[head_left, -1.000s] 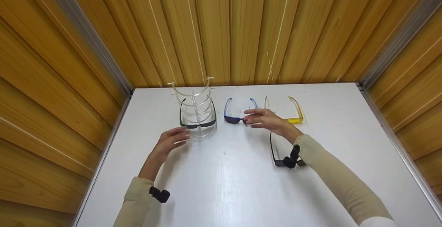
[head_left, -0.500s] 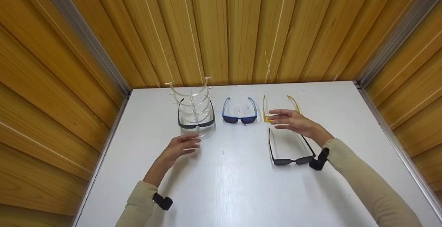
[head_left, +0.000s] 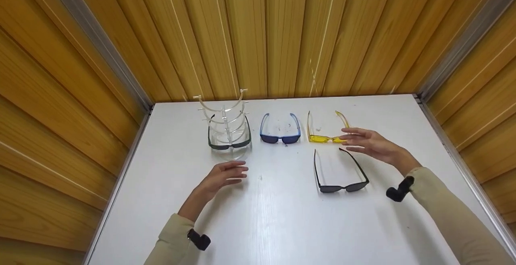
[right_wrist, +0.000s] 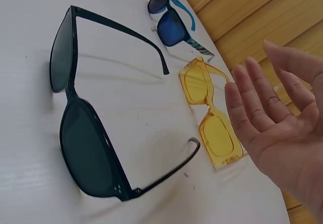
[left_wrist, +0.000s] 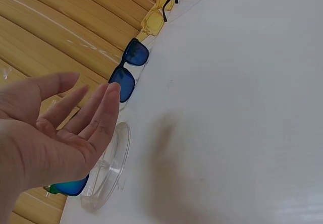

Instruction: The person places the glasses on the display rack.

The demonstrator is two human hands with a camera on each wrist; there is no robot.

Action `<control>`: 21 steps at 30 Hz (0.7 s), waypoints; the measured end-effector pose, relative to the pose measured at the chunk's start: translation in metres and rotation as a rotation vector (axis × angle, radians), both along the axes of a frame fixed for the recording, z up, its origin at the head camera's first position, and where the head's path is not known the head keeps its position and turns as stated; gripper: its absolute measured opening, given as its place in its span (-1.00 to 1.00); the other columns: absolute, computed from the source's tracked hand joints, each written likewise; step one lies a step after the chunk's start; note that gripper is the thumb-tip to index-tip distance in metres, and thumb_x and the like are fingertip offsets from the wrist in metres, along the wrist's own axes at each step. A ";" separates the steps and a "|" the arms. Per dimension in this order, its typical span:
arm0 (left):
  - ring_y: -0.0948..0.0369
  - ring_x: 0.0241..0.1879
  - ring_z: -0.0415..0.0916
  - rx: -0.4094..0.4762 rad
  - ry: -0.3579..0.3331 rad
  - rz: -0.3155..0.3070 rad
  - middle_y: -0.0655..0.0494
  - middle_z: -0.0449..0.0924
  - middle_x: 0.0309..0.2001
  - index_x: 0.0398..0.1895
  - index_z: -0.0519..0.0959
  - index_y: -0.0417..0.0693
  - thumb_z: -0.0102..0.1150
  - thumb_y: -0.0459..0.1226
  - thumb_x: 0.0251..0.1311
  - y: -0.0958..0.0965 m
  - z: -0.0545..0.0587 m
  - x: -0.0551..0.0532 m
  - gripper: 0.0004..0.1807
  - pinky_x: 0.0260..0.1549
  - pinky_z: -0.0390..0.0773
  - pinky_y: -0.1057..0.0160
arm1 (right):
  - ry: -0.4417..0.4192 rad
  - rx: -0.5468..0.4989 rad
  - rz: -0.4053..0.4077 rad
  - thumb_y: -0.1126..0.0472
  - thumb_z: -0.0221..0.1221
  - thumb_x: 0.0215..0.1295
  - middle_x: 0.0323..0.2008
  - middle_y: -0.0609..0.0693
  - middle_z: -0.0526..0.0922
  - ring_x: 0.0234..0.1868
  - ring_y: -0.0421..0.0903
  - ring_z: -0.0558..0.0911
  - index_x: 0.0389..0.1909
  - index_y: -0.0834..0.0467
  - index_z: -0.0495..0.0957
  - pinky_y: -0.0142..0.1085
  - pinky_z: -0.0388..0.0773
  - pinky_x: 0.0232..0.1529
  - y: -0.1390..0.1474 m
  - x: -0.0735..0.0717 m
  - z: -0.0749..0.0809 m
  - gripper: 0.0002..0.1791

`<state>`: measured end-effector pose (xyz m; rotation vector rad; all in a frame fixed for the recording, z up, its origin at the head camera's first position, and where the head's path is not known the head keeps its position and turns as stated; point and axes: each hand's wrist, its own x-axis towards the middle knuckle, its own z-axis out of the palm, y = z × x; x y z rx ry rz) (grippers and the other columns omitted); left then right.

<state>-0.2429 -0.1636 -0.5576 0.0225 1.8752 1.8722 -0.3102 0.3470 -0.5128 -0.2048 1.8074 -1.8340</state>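
Note:
My left hand (head_left: 221, 179) hovers above the table just in front of the clear display stand (head_left: 226, 126), fingers loosely bent and holding nothing. Dark sunglasses with green at the frame (head_left: 219, 147) hang on a low tier of that stand. Over by the yellow glasses (head_left: 319, 138), my right hand (head_left: 373, 146) is raised with relaxed, empty fingers; in the head view it covers part of their right lens. Black sunglasses (right_wrist: 88, 148) lie with arms unfolded, nearer the front. Blue sunglasses (head_left: 280, 139) stand between the stand and the yellow pair.
A white table (head_left: 278, 224) carries everything. Wood-patterned panels (head_left: 266, 35) rise behind it and along both sides, with metal strips at the corners. The stand's upper tiers reach up near the back edge.
My right hand has moved right, away from the blue sunglasses and past part of the yellow pair. My left hand has drifted right and toward the front, away from the stand. The glasses stay put.

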 end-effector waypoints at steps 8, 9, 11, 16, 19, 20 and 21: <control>0.07 0.14 0.67 0.046 -0.016 -0.041 -0.18 0.62 0.25 0.41 0.39 -0.35 0.18 -0.27 0.43 0.019 -0.008 0.003 -0.44 0.29 0.59 0.05 | 0.009 0.062 -0.035 0.31 0.10 0.53 0.14 -0.23 0.67 0.18 -0.28 0.66 0.50 0.20 0.24 -0.31 0.61 0.28 0.032 0.006 -0.007 -0.42; 0.09 0.12 0.68 0.054 -0.020 -0.046 -0.18 0.62 0.25 0.41 0.38 -0.35 0.17 -0.28 0.42 0.022 -0.009 0.003 -0.44 0.30 0.59 0.05 | 0.006 0.086 -0.044 0.29 0.12 0.52 0.14 -0.25 0.66 0.17 -0.29 0.65 0.53 0.22 0.19 -0.32 0.61 0.27 0.036 0.007 -0.009 -0.38; 0.12 0.10 0.69 0.062 -0.024 -0.057 -0.17 0.62 0.25 0.41 0.37 -0.36 0.16 -0.29 0.43 0.027 -0.011 0.003 -0.44 0.30 0.59 0.04 | -0.012 0.111 -0.064 0.27 0.14 0.51 0.14 -0.27 0.66 0.18 -0.31 0.65 0.55 0.25 0.14 -0.35 0.62 0.24 0.042 0.009 -0.012 -0.33; 0.11 0.08 0.70 0.092 -0.027 -0.078 -0.17 0.64 0.23 0.40 0.38 -0.38 0.16 -0.31 0.42 0.041 -0.015 0.004 -0.45 0.31 0.58 0.01 | -0.071 0.113 -0.079 0.27 0.13 0.52 0.12 -0.28 0.68 0.20 -0.26 0.65 0.48 0.09 0.27 -0.35 0.63 0.23 0.052 0.014 -0.021 -0.43; 0.08 0.08 0.71 0.118 -0.024 -0.099 -0.20 0.64 0.22 0.39 0.39 -0.39 0.16 -0.32 0.41 0.052 -0.017 0.004 -0.45 0.32 0.57 -0.02 | -0.098 0.082 -0.054 0.30 0.10 0.53 0.13 -0.23 0.69 0.24 -0.19 0.65 0.41 -0.02 0.36 -0.29 0.61 0.28 0.056 0.017 -0.025 -0.51; 0.08 0.09 0.71 0.124 -0.023 -0.109 -0.20 0.63 0.22 0.39 0.38 -0.40 0.15 -0.32 0.42 0.056 -0.018 0.004 -0.46 0.32 0.56 -0.02 | -0.106 0.071 -0.042 0.31 0.09 0.53 0.16 -0.20 0.69 0.26 -0.17 0.64 0.39 -0.03 0.37 -0.27 0.60 0.30 0.058 0.018 -0.026 -0.52; 0.08 0.09 0.71 0.130 -0.022 -0.120 -0.20 0.63 0.22 0.39 0.39 -0.40 0.15 -0.32 0.42 0.060 -0.019 0.003 -0.46 0.32 0.56 -0.03 | -0.113 0.063 -0.031 0.32 0.08 0.54 0.18 -0.17 0.68 0.27 -0.16 0.64 0.37 -0.06 0.39 -0.25 0.58 0.31 0.059 0.019 -0.027 -0.53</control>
